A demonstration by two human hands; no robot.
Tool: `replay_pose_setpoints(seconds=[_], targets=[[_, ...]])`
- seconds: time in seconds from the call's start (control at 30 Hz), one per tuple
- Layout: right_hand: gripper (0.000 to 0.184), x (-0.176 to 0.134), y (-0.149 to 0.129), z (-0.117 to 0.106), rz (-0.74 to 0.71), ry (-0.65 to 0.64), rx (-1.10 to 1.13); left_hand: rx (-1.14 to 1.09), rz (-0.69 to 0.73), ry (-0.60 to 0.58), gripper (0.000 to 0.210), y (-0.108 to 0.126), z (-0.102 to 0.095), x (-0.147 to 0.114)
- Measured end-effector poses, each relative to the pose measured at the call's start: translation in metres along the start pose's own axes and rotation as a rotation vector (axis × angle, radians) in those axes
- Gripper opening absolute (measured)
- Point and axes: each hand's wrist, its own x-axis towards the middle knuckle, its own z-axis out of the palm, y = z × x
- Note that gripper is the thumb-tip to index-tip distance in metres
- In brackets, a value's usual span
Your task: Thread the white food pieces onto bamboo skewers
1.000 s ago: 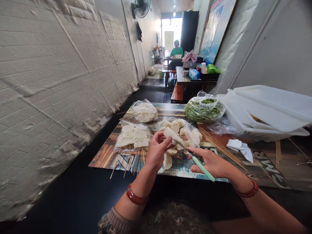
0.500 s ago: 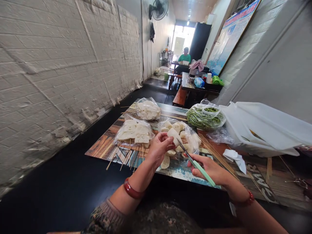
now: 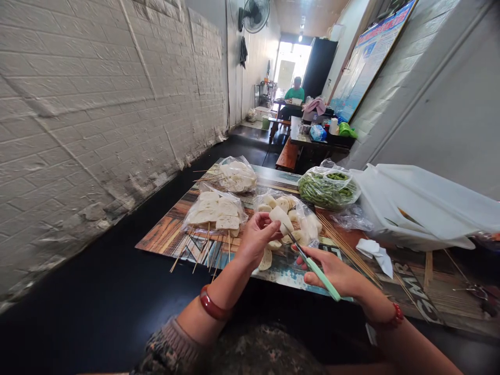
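My left hand [image 3: 260,234] pinches a pale, bread-like slice [image 3: 280,219] between thumb and fingers and holds it above the table. In my right hand [image 3: 330,271] is a pair of scissors [image 3: 322,278] with mint-green handles, their dark blades against the slice's lower right edge. Whether the blades are apart is too small to tell. Beneath and behind my hands, more pale slices [image 3: 264,259] lie on and around an open clear plastic bag [image 3: 307,216]. Left of them, skewered slices [image 3: 213,208] rest on another clear bag, their sticks pointing toward me.
Another bag of slices [image 3: 238,174] sits farther back. A bag of green vegetables [image 3: 328,187] stands near white plastic tubs [image 3: 422,203]. Bamboo skewers [image 3: 347,250] and crumpled tissue [image 3: 375,255] lie on the right of the patterned table [image 3: 160,234]. A person in green [image 3: 295,94] sits far back.
The slice and the scissor blades have shifted slightly to the right and down. The scissors' handle end has moved a little left. Both hands keep their hold.
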Motion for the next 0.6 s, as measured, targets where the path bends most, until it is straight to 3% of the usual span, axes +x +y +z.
replay_pose_setpoints(seconds=[0.17, 0.43, 0.6], targets=[[0.052, -0.0002, -0.006, 0.0019, -0.02, 0.015, -0.049, 0.032, 0.013, 0.008, 0.043, -0.0029, -0.0023, 0.0009], [0.057, -0.0034, -0.0077, 0.0085, 0.025, 0.046, 0.092, 0.055, 0.0, 0.001, 0.042, -0.0062, -0.0016, 0.0023], [0.049, -0.0052, -0.0036, 0.0082, 0.021, 0.122, -0.004, 0.066, -0.001, 0.009, 0.04, -0.0073, -0.001, 0.0024]])
